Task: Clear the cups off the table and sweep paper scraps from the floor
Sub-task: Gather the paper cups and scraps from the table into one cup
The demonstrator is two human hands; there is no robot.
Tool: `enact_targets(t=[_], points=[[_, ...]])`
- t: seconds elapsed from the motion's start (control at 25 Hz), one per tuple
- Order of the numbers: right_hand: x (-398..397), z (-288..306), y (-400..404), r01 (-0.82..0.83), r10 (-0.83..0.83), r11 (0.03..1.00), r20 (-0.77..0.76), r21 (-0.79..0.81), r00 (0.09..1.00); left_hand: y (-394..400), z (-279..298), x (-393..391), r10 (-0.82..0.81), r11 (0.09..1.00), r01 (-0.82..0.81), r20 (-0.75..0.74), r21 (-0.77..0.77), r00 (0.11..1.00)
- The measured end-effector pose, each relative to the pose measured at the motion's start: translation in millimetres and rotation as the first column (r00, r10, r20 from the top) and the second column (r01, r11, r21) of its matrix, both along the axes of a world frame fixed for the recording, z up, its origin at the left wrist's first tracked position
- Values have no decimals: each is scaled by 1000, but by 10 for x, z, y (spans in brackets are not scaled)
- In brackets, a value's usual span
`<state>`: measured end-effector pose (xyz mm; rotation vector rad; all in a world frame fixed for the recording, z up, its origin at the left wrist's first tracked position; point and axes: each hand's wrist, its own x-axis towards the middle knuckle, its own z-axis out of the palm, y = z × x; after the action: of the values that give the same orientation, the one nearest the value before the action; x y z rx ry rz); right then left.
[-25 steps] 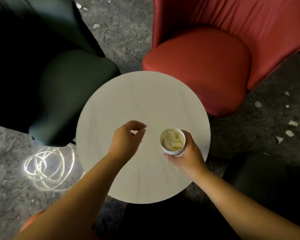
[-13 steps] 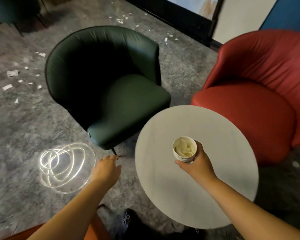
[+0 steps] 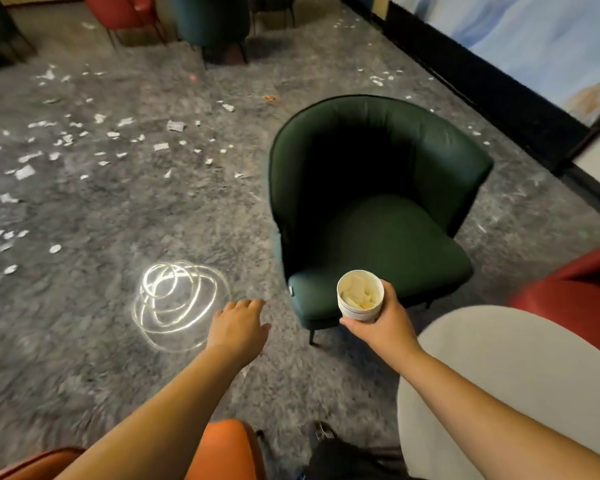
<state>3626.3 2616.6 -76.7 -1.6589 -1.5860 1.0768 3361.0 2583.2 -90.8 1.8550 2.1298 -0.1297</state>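
Observation:
My right hand (image 3: pixel 381 323) grips a white paper cup (image 3: pixel 360 295) stuffed with paper scraps, held upright in front of the dark green armchair, left of the round white table (image 3: pixel 520 382). My left hand (image 3: pixel 238 325) hangs over the grey carpet with relaxed fingers and holds nothing. White paper scraps (image 3: pixel 84 147) lie scattered over the carpet at the upper left, more (image 3: pixel 378 79) near the far wall.
A dark green armchair (image 3: pixel 374 216) stands ahead, a red chair (image 3: pixel 575 292) at the right edge, an orange seat (image 3: pixel 222 448) at the bottom. More chairs (image 3: pixel 208 26) stand at the back. A bright looped light reflection (image 3: pixel 177 303) lies on the carpet.
My view has swung left and up, away from the table toward the littered carpet. The cup has moved off the tabletop with my right hand; my left hand has left the table and hangs over the floor.

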Motion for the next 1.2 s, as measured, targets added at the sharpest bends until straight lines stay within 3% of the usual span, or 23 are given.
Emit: enact_targets(t=[0.36, 0.6, 0.84, 1.2], points=[[-1581, 78, 1798, -293, 292, 956, -81, 6, 953, 1103, 54, -1266, 206, 978, -206, -25, 23, 978], [-2612, 88, 2688, -361, 358, 932, -102, -18, 928, 1804, 156, -2167, 277, 961, -276, -32, 31, 960], [-3881, -2, 3676, -328, 326, 945, -93, -11, 941, 2824, 114, -3512, 226, 974, -226, -54, 4, 973], [-5353, 76, 5339, -131, 127, 991, -131, -23, 983, 4795, 174, -5130, 65, 997, -67, -58, -37, 996]])
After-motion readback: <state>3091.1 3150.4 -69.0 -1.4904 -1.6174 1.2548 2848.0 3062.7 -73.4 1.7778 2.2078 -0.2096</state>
